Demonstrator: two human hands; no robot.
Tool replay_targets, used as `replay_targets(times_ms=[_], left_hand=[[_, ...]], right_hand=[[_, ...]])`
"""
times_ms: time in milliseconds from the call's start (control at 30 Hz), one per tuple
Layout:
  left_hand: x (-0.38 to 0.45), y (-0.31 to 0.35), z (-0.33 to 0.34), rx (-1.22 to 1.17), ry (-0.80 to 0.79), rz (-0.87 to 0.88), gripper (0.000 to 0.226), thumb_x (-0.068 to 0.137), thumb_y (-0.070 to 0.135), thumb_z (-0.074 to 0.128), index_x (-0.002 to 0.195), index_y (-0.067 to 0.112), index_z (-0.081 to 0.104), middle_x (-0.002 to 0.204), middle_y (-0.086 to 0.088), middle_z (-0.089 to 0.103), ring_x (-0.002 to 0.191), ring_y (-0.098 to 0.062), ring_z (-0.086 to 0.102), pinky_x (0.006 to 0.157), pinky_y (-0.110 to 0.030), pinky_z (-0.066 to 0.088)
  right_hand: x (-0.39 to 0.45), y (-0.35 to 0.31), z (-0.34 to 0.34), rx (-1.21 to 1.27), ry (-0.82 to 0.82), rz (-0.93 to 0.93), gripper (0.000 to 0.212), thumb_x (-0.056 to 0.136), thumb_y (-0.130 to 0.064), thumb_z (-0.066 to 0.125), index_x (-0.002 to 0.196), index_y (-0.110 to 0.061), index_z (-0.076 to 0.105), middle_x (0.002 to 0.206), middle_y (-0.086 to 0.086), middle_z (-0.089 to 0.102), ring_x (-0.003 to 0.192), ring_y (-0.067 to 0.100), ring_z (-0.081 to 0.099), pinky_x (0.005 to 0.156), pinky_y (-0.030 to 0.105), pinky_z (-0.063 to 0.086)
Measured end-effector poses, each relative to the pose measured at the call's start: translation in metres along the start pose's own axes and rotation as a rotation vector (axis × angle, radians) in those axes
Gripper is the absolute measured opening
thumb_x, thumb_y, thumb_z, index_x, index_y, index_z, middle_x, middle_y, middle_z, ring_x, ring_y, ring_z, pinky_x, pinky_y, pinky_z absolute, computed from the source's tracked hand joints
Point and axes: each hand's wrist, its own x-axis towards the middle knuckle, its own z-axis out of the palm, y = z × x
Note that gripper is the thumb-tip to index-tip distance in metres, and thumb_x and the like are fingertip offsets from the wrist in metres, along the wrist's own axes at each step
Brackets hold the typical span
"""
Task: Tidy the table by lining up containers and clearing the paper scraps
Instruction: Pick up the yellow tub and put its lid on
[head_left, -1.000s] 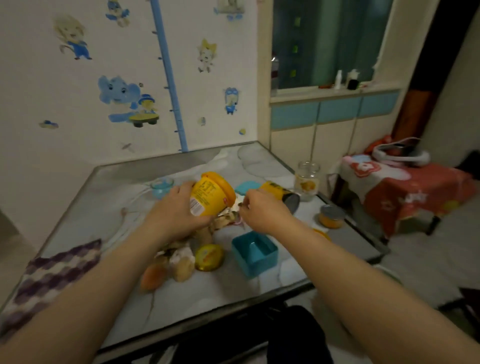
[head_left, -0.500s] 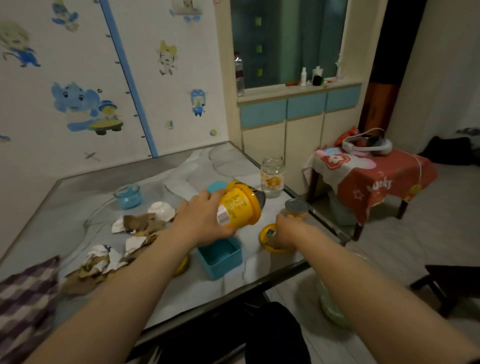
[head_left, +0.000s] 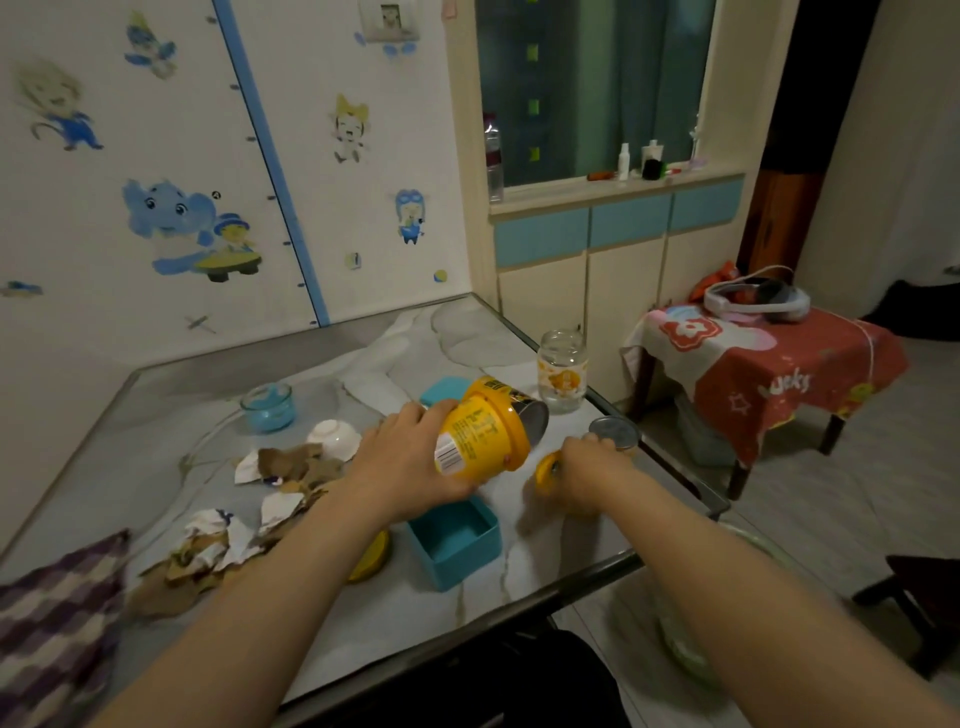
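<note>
Two bare hands work over the marbled surface (head_left: 322, 374). The left hand (head_left: 410, 467) has its grip wrapped around a yellow tub (head_left: 483, 431), held tilted on its side above the surface, its orange-rimmed mouth facing down and right. Behind the tub, a yellow can (head_left: 519, 405) lies on its side with its grey end showing. The right hand (head_left: 587, 467) rests low near the right edge, its grip closed over a small yellow lid (head_left: 548, 470); how firmly it holds cannot be told. Just beyond its fingertips (head_left: 597, 441) stands a short tin with a silver top (head_left: 613, 431).

Below the tub sits an open teal box (head_left: 457, 545), near the front edge. A teal lid (head_left: 441, 389) lies behind the left hand. A clear glass jar (head_left: 562, 371) stands upright towards the right edge, well behind the hands. Another yellow lid (head_left: 371, 558) peeks out from under the left forearm.

Paper scraps (head_left: 218, 540), brown and white, are strewn left of the left arm in two loose heaps. Beside the farther heap a white bowl (head_left: 335, 436) lies tipped over, and behind it stands a small blue glass dish (head_left: 267, 408). A purple checked cloth (head_left: 52, 618) covers the near left corner.
</note>
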Motion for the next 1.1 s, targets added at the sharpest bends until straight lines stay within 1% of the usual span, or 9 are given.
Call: replay_targets(times_ms=[133, 267, 400, 533, 733, 833, 933, 1033, 1100], left_hand=[[-0.001, -0.015, -0.006, -0.215, -0.004, -0.005, 0.100, 0.058, 0.069, 0.069, 0.143, 0.039, 0.026, 0.121, 0.003, 0.046, 0.109, -0.017, 0.051, 0.093, -0.040, 0.049], [-0.008, -0.024, -0.029, -0.573, 0.029, -0.026, 0.073, 0.068, 0.046, 0.081, 0.127, 0.044, 0.038, 0.110, 0.019, 0.052, 0.097, 0.000, 0.055, 0.077, -0.015, 0.050], [-0.022, -0.039, -0.043, -0.795, 0.029, -0.047, 0.073, 0.064, 0.046, 0.080, 0.125, 0.051, 0.039, 0.116, 0.024, 0.052, 0.101, -0.001, 0.057, 0.077, -0.020, 0.052], [-0.041, -0.059, -0.051, -0.961, 0.076, -0.075, 0.068, 0.066, 0.037, 0.083, 0.120, 0.055, 0.047, 0.123, 0.015, 0.057, 0.106, -0.008, 0.061, 0.085, -0.030, 0.056], [-0.059, -0.079, -0.058, -1.057, 0.115, -0.096, 0.066, 0.065, 0.040, 0.085, 0.121, 0.049, 0.051, 0.118, 0.011, 0.064, 0.104, -0.011, 0.065, 0.089, -0.036, 0.056], [-0.066, -0.086, -0.060, -1.138, 0.120, -0.136, 0.072, 0.058, 0.045, 0.083, 0.124, 0.043, 0.053, 0.118, 0.003, 0.067, 0.105, -0.021, 0.066, 0.090, -0.044, 0.055], [-0.067, -0.094, -0.063, -1.232, 0.125, -0.147, 0.077, 0.058, 0.039, 0.083, 0.129, 0.032, 0.054, 0.118, -0.008, 0.067, 0.104, -0.031, 0.066, 0.090, -0.054, 0.053], [-0.067, -0.103, -0.072, -1.250, 0.165, -0.147, 0.077, 0.057, 0.040, 0.082, 0.128, 0.025, 0.056, 0.116, -0.012, 0.067, 0.103, -0.033, 0.066, 0.088, -0.054, 0.054], [-0.068, -0.107, -0.078, -1.174, 0.213, -0.143, 0.077, 0.057, 0.045, 0.081, 0.128, 0.027, 0.055, 0.114, -0.008, 0.067, 0.097, -0.026, 0.068, 0.076, -0.041, 0.059]], right_hand=[[-0.007, -0.007, -0.043, 0.601, 0.163, -0.137, 0.055, 0.075, -0.052, 0.064, 0.109, -0.009, 0.062, 0.104, 0.014, 0.065, 0.095, 0.029, 0.062, 0.082, 0.043, 0.053], [-0.027, -0.036, -0.080, 0.940, 0.044, -0.341, 0.050, 0.090, -0.048, 0.058, 0.131, -0.021, 0.056, 0.118, 0.003, 0.059, 0.100, 0.016, 0.059, 0.082, 0.032, 0.051], [-0.043, -0.070, -0.091, 0.978, 0.012, -0.483, 0.045, 0.095, -0.044, 0.051, 0.137, -0.028, 0.049, 0.127, -0.003, 0.049, 0.111, 0.016, 0.050, 0.093, 0.035, 0.045], [-0.053, -0.100, -0.093, 1.008, 0.021, -0.585, 0.034, 0.098, -0.038, 0.047, 0.131, -0.031, 0.051, 0.117, -0.006, 0.050, 0.094, 0.003, 0.050, 0.073, 0.022, 0.046], [-0.058, -0.139, -0.085, 1.079, 0.026, -0.662, 0.031, 0.097, -0.042, 0.048, 0.127, -0.036, 0.052, 0.131, 0.002, 0.050, 0.115, 0.021, 0.052, 0.096, 0.042, 0.048], [-0.060, -0.159, -0.081, 1.100, 0.048, -0.674, 0.045, 0.088, -0.052, 0.048, 0.129, -0.035, 0.053, 0.134, 0.004, 0.051, 0.119, 0.022, 0.052, 0.100, 0.043, 0.046], [-0.063, -0.174, -0.079, 1.086, 0.064, -0.698, 0.044, 0.097, -0.044, 0.045, 0.136, -0.025, 0.052, 0.135, 0.004, 0.052, 0.122, 0.020, 0.051, 0.103, 0.039, 0.044], [-0.062, -0.187, -0.081, 1.075, 0.078, -0.694, 0.042, 0.100, -0.041, 0.041, 0.136, -0.022, 0.051, 0.125, -0.002, 0.054, 0.115, 0.015, 0.051, 0.093, 0.028, 0.045], [-0.062, -0.196, -0.084, 1.080, 0.086, -0.670, 0.037, 0.099, -0.043, 0.039, 0.129, -0.026, 0.053, 0.121, -0.001, 0.054, 0.111, 0.015, 0.053, 0.092, 0.031, 0.045]])
